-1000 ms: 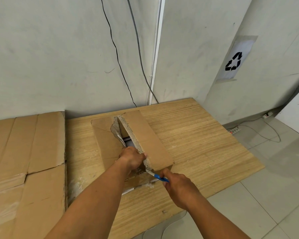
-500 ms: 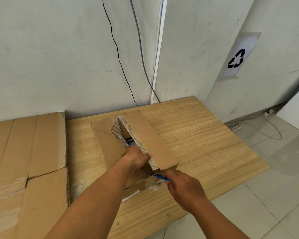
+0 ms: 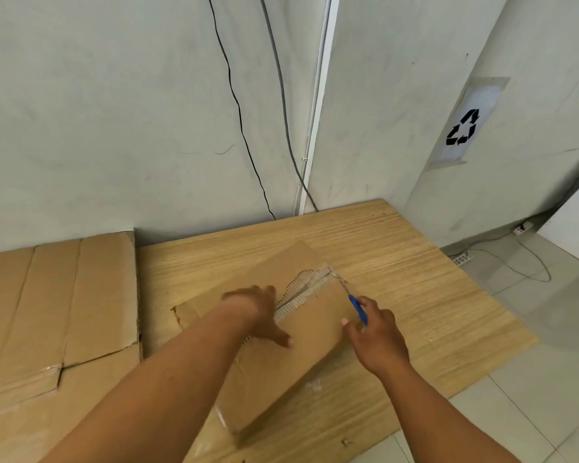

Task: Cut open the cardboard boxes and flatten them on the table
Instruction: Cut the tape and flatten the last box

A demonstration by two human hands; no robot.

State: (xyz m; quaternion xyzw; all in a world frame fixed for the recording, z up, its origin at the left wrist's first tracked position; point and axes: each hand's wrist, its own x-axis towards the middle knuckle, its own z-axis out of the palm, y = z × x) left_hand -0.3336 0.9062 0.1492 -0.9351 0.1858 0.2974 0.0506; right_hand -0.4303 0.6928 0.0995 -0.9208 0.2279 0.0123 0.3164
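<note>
Cardboard box (image 3: 310, 339): lies slantwise on the wooden counter (image 3: 432, 295), closed face up, with a ragged torn seam (image 3: 301, 290) showing corrugation across its far part.
Change: 1 second ago the box pointed straight away from the person with the seam gaping open. Now it is swung round and the gap is pressed nearly closed. The blade has gone from the box's near end to its far right corner.
Meaning: the near-end cut looks finished, and work has likely moved to the tape at the other end. The box is not yet flat, so 1 seam at least seems left to slit.
Left hand (image 3: 261, 314): spread, palm down on top of the box beside the torn seam, steadying it.
Right hand (image 3: 376, 334): fingers wrapped round the blue cutter (image 3: 358, 309), at the box's right edge.
Cutter tip: reaches the shiny tape at the far right corner of the box. Whether it bites in cannot be told.
Box against hands: under the left palm, just left of the right knuckles.
Flattened cardboard (image 3: 64, 312): left of the box, already laid flat.
Risk: the left fingers lie close to the cutting line.
</note>
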